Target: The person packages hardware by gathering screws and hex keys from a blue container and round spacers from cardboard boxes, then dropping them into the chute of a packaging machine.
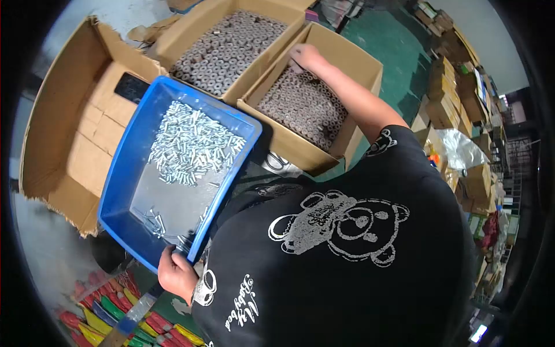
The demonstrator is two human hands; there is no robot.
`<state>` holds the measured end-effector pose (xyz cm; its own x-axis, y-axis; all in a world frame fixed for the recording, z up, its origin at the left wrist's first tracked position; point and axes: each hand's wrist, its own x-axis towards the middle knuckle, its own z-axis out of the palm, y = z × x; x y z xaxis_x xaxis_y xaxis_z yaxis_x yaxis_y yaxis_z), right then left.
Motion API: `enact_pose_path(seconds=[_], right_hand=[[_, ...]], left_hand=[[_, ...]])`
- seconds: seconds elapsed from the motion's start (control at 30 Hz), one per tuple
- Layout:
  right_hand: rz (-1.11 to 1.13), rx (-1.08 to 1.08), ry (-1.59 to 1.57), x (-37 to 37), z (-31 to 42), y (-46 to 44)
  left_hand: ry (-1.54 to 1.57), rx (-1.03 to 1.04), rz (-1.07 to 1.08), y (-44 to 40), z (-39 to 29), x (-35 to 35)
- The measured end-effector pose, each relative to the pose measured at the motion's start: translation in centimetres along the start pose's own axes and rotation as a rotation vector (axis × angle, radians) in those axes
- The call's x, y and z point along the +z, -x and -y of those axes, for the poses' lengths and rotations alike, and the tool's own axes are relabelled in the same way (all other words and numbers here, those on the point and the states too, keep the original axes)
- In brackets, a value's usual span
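Note:
My left hand [176, 275] is at the near corner of a blue bin [119, 191]. Its fingers are curled over the rim beside a few long metal bolts [182, 242]; what they grip is unclear. A pile of short silvery pins or screws [188, 144] lies in the bin's far part, with some longer bolts [155, 222] nearer. My right hand [306, 58] reaches into a cardboard box [361, 66], fingers bent together at the far end of many small ring-shaped metal parts [303, 107]. Whatever those fingers hold is too small to make out.
Another box [185, 36] beside it holds similar, larger-looking rings [231, 52]. An open torn carton [55, 127] with a dark flat object [131, 88] stands left. Red, yellow and green bundles [115, 306] lie at lower left. Stacked cartons [444, 95] line the right.

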<state>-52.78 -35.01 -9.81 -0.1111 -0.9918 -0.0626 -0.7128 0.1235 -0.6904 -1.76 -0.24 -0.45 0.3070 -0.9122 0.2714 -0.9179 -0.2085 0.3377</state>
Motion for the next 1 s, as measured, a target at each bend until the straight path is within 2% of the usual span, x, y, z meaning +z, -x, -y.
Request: enact_pose_path(seconds=[0.07, 0.1, 0.13, 0.17, 0.23, 0.33, 0.4, 0.43, 0.5, 0.53, 0.6, 0.63, 0.7, 0.8, 0.93, 1.0], right_hand=[[0.163, -0.039, 0.753, 0.8, -5.5, 0.9], [0.287, -0.071, 0.857, 2.3, -10.0, 0.5], [0.198, 0.015, 0.808, 3.9, -12.2, 1.5], [0.233, 0.077, 0.783, 4.9, -13.3, 2.6], [0.252, 0.042, 0.809, 5.5, -12.8, 5.6], [0.142, 0.009, 0.739, 6.5, -14.6, 6.9], [0.033, 0.229, 0.792, 8.2, -17.1, 5.5], [0.038, 0.206, 0.783, 8.6, -17.3, 5.4], [0.184, 0.130, 0.965, 9.2, -17.5, 5.6], [0.178, 0.113, 0.967, 9.1, -17.1, 5.5], [0.429, 0.127, 1.172, 8.4, -16.6, 5.4], [0.426, 0.115, 1.181, 8.6, -18.0, 4.9], [0.192, 0.171, 0.993, 9.8, -21.7, 3.7], [0.323, 0.054, 1.063, 7.1, -18.2, 5.6], [0.292, 0.043, 1.087, 5.6, -16.6, 4.7], [0.588, 0.629, 0.469, 1.2, -10.1, 3.0]], left_hand=[[-0.019, 0.003, 0.018, -0.1, 0.1, 0.0], [-0.012, 0.006, 0.024, -0.1, 0.1, -0.3], [-0.015, 0.006, 0.025, -0.1, 0.2, -0.2], [-0.027, -0.002, 0.026, 0.0, 0.4, -0.2], [-0.044, -0.013, 0.025, 0.1, 0.6, 0.0], [-0.045, -0.001, 0.015, -0.1, 0.4, -0.3], [-0.011, -0.042, 0.053, -0.1, -0.5, -0.6], [-0.027, -0.013, 0.029, -0.2, -0.7, -0.7], [-0.017, -0.014, 0.031, -0.2, -0.5, -0.6], [-0.023, -0.031, 0.016, -0.2, -0.9, -0.6], [-0.022, -0.030, -0.004, -0.3, -0.9, -0.6], [-0.022, -0.015, -0.010, -0.3, -0.8, -0.6], [-0.017, -0.018, -0.013, -0.3, -0.7, -0.6], [-0.013, -0.010, -0.012, -0.3, -0.4, -0.5], [-0.007, -0.028, 0.017, -0.3, -0.3, -0.6], [-0.016, -0.029, 0.024, -0.3, -0.3, -0.5]])
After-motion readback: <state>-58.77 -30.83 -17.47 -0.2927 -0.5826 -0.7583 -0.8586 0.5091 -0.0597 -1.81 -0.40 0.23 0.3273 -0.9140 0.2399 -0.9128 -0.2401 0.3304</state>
